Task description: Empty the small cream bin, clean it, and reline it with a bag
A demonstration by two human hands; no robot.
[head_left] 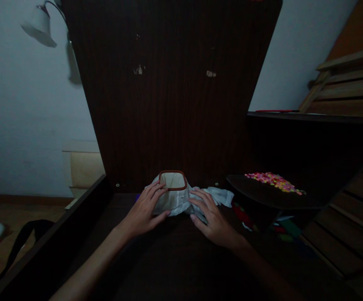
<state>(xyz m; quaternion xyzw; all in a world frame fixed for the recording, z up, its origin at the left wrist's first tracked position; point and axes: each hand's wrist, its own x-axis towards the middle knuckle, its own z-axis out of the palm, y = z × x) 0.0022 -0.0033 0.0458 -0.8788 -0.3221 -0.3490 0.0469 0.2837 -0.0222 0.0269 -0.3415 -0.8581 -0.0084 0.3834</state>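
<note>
The dark desktop (168,263) bears crumpled white cloth (172,207); its side shelf (254,193), small colourful pieces (273,182).

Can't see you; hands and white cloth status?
Left hand on rumpled white cloth, at brown rounded-square frame. Right hand on cloth's right side. Small multicoloured pieces right, on dark wooden shelf.

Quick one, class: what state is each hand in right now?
Left hand: open, touching the brown frame and white cloth.
Right hand: open, fingers spread, touching the white cloth.

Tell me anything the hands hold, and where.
Whether anything is gripped is unclear: the left hand touches white cloth and the lower left of the brown frame; the right hand, cloth right of the frame.
</note>
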